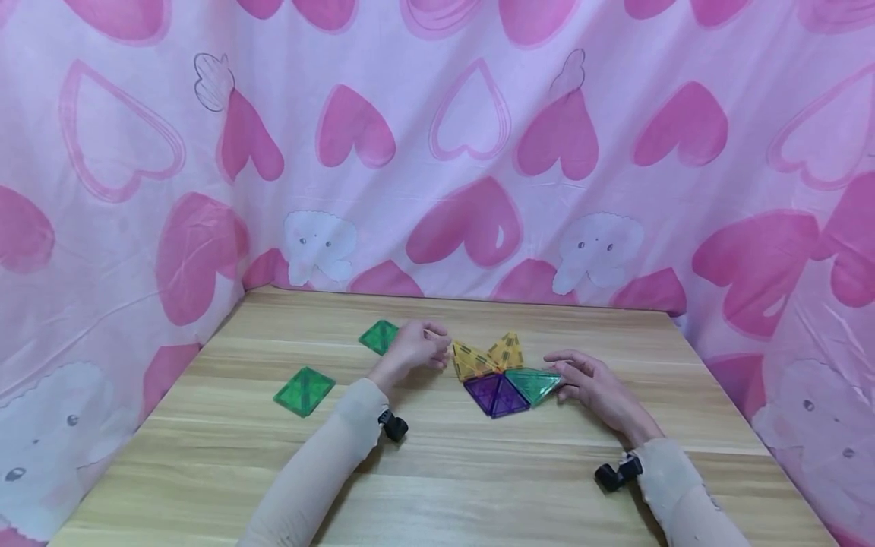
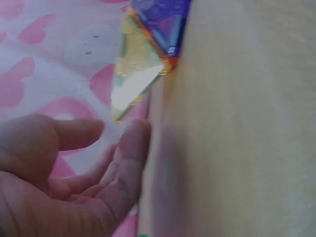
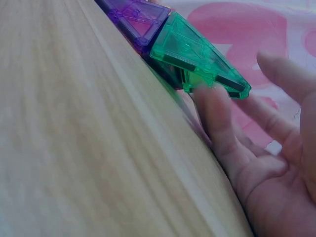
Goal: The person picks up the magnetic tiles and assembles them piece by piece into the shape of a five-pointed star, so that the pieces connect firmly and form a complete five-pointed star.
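Note:
A cluster of see-through magnetic tiles stands on the table. Two purple triangular tiles (image 1: 497, 395) are at its front, with yellow triangular tiles (image 1: 473, 362) behind them. On the right, a green triangular tile (image 1: 535, 384) slants up from the table. My right hand (image 1: 601, 391) is beside that tile's outer tip, fingers spread; in the right wrist view the thumb (image 3: 217, 106) is at its lower edge, contact unclear. Left of the cluster is my left hand (image 1: 414, 348), holding nothing, its fingers relaxed just short of the yellow tile (image 2: 136, 64).
Two green square tiles lie on the left of the wooden table (image 1: 437, 486): a nearer one (image 1: 304, 391) and a farther one (image 1: 378, 336), partly behind the left hand. A pink heart-patterned curtain (image 1: 465, 152) surrounds the table at the back and sides.

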{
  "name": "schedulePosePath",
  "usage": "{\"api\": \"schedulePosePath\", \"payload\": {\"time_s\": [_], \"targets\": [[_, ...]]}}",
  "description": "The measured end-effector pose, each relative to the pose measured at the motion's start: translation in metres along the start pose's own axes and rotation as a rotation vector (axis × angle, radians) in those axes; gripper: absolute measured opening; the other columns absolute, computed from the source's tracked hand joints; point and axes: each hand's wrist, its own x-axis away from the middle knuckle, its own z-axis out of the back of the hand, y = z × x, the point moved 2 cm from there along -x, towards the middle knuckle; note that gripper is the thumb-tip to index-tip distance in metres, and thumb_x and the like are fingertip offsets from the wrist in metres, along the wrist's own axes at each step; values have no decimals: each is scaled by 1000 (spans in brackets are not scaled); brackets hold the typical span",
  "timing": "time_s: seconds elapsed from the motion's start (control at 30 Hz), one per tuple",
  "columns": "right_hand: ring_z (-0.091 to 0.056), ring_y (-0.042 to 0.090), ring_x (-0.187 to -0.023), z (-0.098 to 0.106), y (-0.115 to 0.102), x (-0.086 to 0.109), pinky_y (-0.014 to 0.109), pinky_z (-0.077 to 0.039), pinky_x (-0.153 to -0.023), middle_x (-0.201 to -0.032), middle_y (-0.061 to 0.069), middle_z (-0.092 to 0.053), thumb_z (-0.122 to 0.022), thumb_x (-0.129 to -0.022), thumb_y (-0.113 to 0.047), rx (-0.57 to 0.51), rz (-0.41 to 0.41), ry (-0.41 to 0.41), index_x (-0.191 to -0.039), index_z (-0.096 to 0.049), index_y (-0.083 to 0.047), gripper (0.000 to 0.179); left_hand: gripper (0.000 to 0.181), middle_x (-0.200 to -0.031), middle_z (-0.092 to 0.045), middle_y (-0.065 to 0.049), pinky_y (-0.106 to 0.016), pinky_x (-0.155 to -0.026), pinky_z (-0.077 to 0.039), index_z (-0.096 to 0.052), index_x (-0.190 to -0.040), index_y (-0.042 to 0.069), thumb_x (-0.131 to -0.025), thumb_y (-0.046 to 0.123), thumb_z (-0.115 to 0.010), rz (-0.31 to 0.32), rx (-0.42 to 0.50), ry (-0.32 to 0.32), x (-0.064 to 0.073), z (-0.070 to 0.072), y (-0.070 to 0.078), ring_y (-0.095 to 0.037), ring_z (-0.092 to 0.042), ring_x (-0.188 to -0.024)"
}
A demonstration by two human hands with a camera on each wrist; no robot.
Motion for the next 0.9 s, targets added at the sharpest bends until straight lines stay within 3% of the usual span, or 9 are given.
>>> {"api": "schedulePosePath", "payload": {"time_s": [0.07,0.2,0.37,0.6,0.8,0.9], "targets": [[-73,13,-107,2,0,-1,30,-65,-85,-141,24,-68,-55,-120,-28,29,11,39,-157,-48,11,54,21,-99,-80,-24,-38,-76,-69,-71,-122,-8,-110,9,-70,22,-35,-3,3,0,4,-29,-81,-81],[-73,11,-119,8,1,-3,26,-62,-96,-145,30,-66,-58,-118,-28,105,24,90,-154,-53,9,52,21,-91,-81,-22,-38,-72,-69,-78,-108,-9,-109,11,-72,48,-120,-51,8,-3,8,-29,-81,-75],[-73,14,-125,13,3,-7,23,-58,-105,-146,26,-68,-63,-116,-30,185,8,111,-155,-57,2,50,19,-89,-81,-19,-38,-70,-69,-81,-99,-3,-108,13,-75,52,-161,-84,13,-9,8,-29,-81,-75],[-76,16,-118,18,5,-17,23,-59,-103,-144,31,-66,-65,-115,-21,179,46,117,-158,-52,5,52,20,-96,-82,-21,-40,-73,-69,-79,-104,-5,-109,14,-74,40,-152,-103,15,-15,5,-29,-81,-79],[-72,25,-129,19,4,-20,28,-60,-104,-155,32,-59,-65,-113,-13,184,91,67,-166,-42,3,60,14,-100,-83,-19,-39,-74,-69,-79,-109,0,-107,13,-76,-3,-163,-89,12,-22,5,-29,-82,-84],[-71,29,-131,19,3,-21,27,-60,-104,-158,30,-58,-66,-113,-11,197,89,66,-169,-40,-1,63,15,-104,-82,-16,-38,-74,-68,-78,-117,1,-106,11,-77,-31,-169,-117,9,-27,5,-29,-82,-89]]}}
